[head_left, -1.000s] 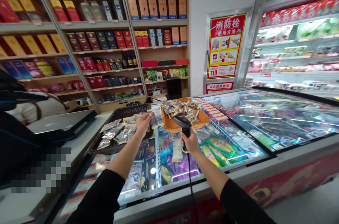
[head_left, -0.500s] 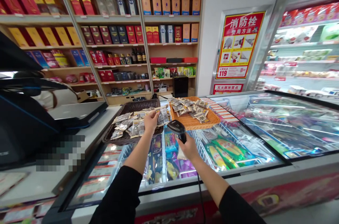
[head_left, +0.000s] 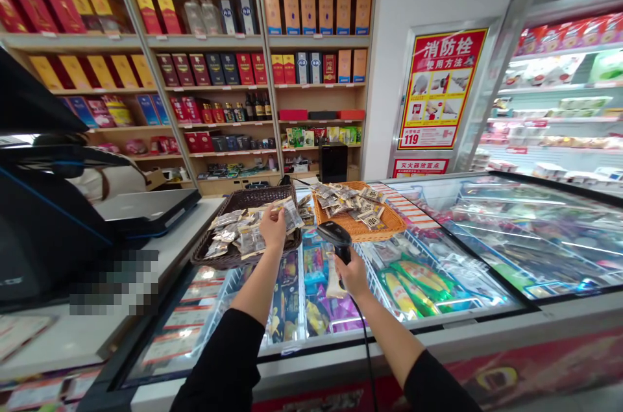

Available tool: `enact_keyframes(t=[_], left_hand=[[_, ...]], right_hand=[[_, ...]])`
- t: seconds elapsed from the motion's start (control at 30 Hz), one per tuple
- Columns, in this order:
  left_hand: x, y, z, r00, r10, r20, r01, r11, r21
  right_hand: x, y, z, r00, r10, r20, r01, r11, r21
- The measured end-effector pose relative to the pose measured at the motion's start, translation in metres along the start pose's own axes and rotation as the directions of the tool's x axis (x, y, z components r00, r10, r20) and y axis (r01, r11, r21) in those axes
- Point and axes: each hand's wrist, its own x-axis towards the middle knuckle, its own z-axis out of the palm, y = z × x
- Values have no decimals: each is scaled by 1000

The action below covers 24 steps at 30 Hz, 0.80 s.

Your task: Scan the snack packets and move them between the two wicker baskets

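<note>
My left hand (head_left: 272, 228) is closed on a small clear snack packet (head_left: 291, 212), held just above the right end of a dark wicker basket (head_left: 232, 259) full of similar silvery packets. My right hand (head_left: 354, 273) grips a black barcode scanner (head_left: 334, 235) by its handle, head pointing left toward the packet; its cord (head_left: 366, 347) hangs down along my forearm. An orange wicker basket (head_left: 363, 230) with several small packets sits just beyond the scanner. Both baskets rest on the glass lid of a chest freezer (head_left: 438, 315).
A black register screen (head_left: 43, 204) and a grey counter (head_left: 160, 250) stand at the left, with a person partly hidden behind. Shelves of boxed goods (head_left: 219, 74) fill the back wall. A red fire-hydrant sign (head_left: 440, 87) and an open chiller (head_left: 559, 87) are at the right.
My left hand has lifted a packet from the dark basket and brought it nearer the scanner. The camera has turned left, so the register screen shows more.
</note>
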Motion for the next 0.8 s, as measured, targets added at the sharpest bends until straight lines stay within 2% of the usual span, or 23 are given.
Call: enact_keyframes(t=[0.07, 0.17, 0.27, 0.37, 0.5, 0.63, 0.7, 0.8], left_hand=[[6, -2, -6, 1000, -4, -27, 7, 993, 122], [21, -6, -15, 996, 36, 80, -60, 946, 319], [38, -12, -20, 976, 59, 211, -157, 861, 484], [52, -16, -19, 963, 48, 265, -204, 770, 604], [65, -20, -10, 957, 29, 290, -230, 683, 693], [75, -21, -4, 959, 23, 283, -230, 646, 728], [81, -16, -3, 955, 51, 294, -258, 632, 730], [87, 1, 4, 920, 176, 351, -385, 578, 719]], right_hand=[[2, 4, -4, 995, 91, -49, -81, 983, 164], [6, 7, -10, 978, 177, -106, -131, 930, 343], [9, 8, -14, 965, 214, -149, -141, 908, 394], [10, 5, -15, 964, 222, -144, -150, 908, 392], [8, 2, -12, 959, 244, -147, -166, 899, 405], [12, 0, -15, 951, 264, -160, -170, 880, 443], [19, -1, -26, 951, 260, -166, -161, 878, 451], [37, 1, -58, 956, 225, -190, -129, 899, 419]])
